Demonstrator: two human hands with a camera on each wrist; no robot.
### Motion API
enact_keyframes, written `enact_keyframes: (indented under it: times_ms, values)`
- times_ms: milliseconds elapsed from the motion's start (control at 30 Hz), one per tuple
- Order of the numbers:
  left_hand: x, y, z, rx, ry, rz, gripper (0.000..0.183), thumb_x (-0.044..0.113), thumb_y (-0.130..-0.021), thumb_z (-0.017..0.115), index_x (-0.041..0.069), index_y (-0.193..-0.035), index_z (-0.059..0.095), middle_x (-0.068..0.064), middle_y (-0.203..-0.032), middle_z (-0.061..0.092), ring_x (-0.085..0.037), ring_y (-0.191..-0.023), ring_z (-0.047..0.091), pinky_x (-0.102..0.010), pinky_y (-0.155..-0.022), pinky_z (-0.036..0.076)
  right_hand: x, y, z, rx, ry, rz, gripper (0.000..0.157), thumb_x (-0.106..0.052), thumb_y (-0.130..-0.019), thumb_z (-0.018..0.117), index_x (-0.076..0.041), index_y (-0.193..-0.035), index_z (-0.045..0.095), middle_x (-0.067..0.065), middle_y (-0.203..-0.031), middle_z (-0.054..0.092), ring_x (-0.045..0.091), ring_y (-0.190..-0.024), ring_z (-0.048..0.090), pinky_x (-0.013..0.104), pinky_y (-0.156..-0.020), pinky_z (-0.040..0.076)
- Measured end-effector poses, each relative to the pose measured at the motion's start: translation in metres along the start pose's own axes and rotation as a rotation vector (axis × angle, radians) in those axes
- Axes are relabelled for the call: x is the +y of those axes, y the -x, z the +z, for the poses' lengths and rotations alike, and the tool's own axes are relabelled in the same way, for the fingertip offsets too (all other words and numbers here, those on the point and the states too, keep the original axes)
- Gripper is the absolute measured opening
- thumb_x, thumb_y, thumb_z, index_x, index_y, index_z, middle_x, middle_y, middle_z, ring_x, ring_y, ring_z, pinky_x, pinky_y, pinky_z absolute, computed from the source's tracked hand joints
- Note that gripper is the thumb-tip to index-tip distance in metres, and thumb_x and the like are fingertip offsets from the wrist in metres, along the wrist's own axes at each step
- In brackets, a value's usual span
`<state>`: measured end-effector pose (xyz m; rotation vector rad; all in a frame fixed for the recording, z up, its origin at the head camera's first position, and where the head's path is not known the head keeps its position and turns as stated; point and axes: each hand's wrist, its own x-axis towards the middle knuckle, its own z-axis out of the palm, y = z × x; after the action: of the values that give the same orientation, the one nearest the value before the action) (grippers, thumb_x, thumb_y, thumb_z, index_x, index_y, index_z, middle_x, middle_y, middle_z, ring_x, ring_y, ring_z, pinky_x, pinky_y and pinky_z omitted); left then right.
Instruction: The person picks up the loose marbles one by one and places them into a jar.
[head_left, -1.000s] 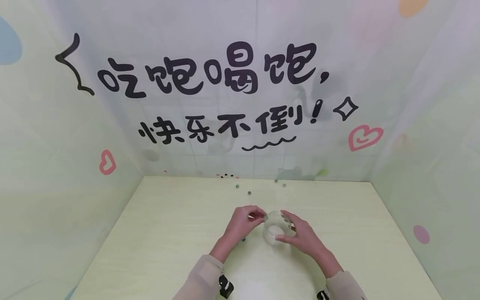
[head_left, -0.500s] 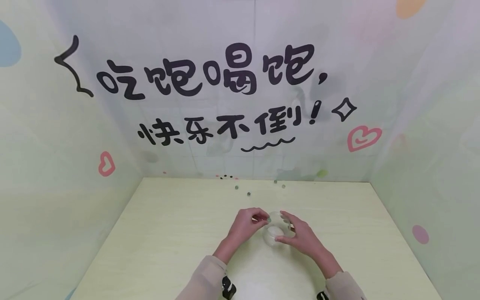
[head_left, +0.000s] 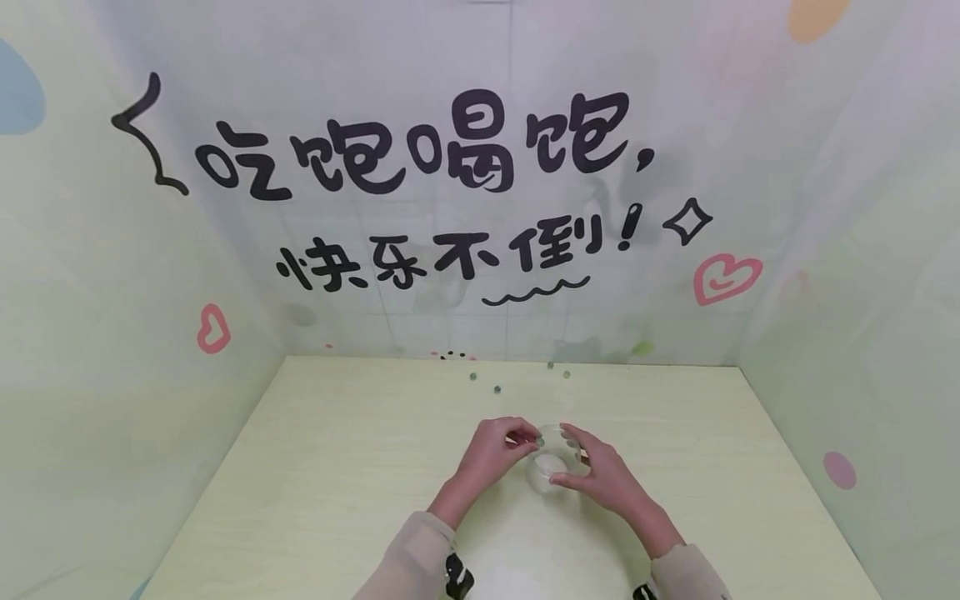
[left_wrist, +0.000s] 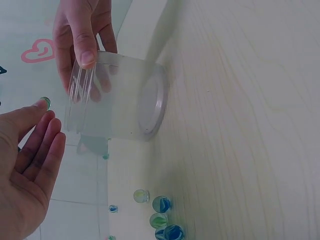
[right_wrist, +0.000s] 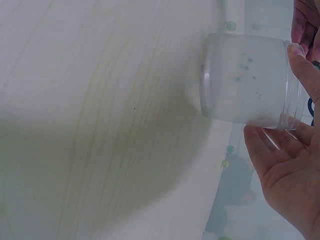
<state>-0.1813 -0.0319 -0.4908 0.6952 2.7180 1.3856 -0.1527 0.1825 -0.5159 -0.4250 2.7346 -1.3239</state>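
A transparent plastic jar with a threaded rim stands upright on the table. My right hand grips it near the rim, thumb on the near side and fingers round the far side, as the right wrist view also shows. Between thumb and forefinger my left hand pinches a small greenish glass marble. In the left wrist view that marble is just outside the jar's open mouth; in the head view it overlaps the rim's left side. The other left fingers are loosely bent.
Several blue and green marbles lie grouped on the table left of the jar, hidden behind the left hand in the head view. Further back are scattered marbles, one nearer than the rest. Printed fabric walls close off the table's back and sides.
My left hand has moved slightly right with the marble, bringing it to the jar's rim. The blue marble visible beside my left wrist earlier is now covered. My right hand keeps its grip.
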Motion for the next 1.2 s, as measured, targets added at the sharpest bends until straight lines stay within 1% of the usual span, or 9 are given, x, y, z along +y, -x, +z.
enact_keyframes:
  times_ms: [233,400,567,700,900,1133,1200]
  values:
    - [-0.0004,-0.0003,0.0013,0.000,-0.004,0.014,0.013,0.014,-0.089,0.074,0.010,-0.101,0.075,-0.004,-0.096,0.077,-0.011,-0.084,0.071,-0.017,-0.076,0.058,0.0007,0.0004,0.0006,-0.008,0.008,0.006,0.081,-0.028,-0.083,0.081,-0.003,-0.149,0.041,0.020,-0.144,0.054,0.037,-0.132,0.053,0.046,-0.102,0.052]
    - [-0.0001,-0.0004,0.0019,-0.002,-0.005,0.009,0.013,0.014,-0.089,0.074,0.011,-0.101,0.075,-0.003,-0.096,0.077,-0.011,-0.084,0.071,-0.016,-0.076,0.057,0.0001,0.0003,0.0006,-0.008,0.000,0.008,0.082,-0.027,-0.083,0.082,-0.002,-0.149,0.041,0.020,-0.144,0.054,0.037,-0.132,0.053,0.047,-0.102,0.052]
    - [-0.0004,-0.0011,0.0023,0.004,-0.007,0.017,0.013,0.013,-0.088,0.075,0.010,-0.101,0.075,-0.003,-0.096,0.077,-0.011,-0.083,0.070,-0.017,-0.076,0.058,-0.0005,0.0000,0.0002,-0.007,-0.005,0.013,0.082,-0.028,-0.082,0.082,-0.004,-0.149,0.041,0.020,-0.144,0.054,0.037,-0.133,0.052,0.046,-0.102,0.052]
    - [-0.0003,-0.0018,0.0024,0.001,-0.006,0.012,0.013,0.013,-0.089,0.074,0.010,-0.101,0.075,-0.003,-0.096,0.076,-0.011,-0.084,0.070,-0.016,-0.076,0.057,-0.0009,-0.0001,0.0002,-0.002,-0.007,0.009,0.082,-0.028,-0.082,0.082,-0.004,-0.149,0.042,0.020,-0.143,0.055,0.037,-0.133,0.053,0.046,-0.102,0.052]
    - [-0.0008,-0.0019,0.0034,0.002,-0.006,0.024,0.013,0.013,-0.089,0.075,0.010,-0.101,0.075,-0.004,-0.096,0.076,-0.011,-0.084,0.070,-0.016,-0.076,0.057,-0.0004,0.0002,0.0002,0.001,-0.005,0.001,0.082,-0.028,-0.082,0.082,-0.004,-0.148,0.042,0.020,-0.143,0.055,0.037,-0.132,0.053,0.047,-0.102,0.053]
    - [0.0000,-0.0023,0.0037,-0.002,-0.002,0.002,0.013,0.014,-0.089,0.074,0.011,-0.102,0.075,-0.002,-0.096,0.076,-0.008,-0.084,0.069,-0.014,-0.077,0.056,0.0014,0.0000,0.0011,0.003,-0.009,0.008,0.082,-0.029,-0.081,0.083,-0.004,-0.149,0.042,0.020,-0.144,0.055,0.037,-0.132,0.053,0.047,-0.102,0.052]
    - [-0.0006,-0.0022,0.0035,0.001,-0.003,0.010,0.013,0.013,-0.089,0.074,0.011,-0.102,0.075,-0.003,-0.096,0.076,-0.008,-0.083,0.069,-0.015,-0.076,0.057,0.0021,-0.0001,0.0013,0.001,-0.015,0.012,0.083,-0.030,-0.081,0.083,-0.004,-0.149,0.042,0.020,-0.144,0.054,0.037,-0.132,0.053,0.047,-0.102,0.052]
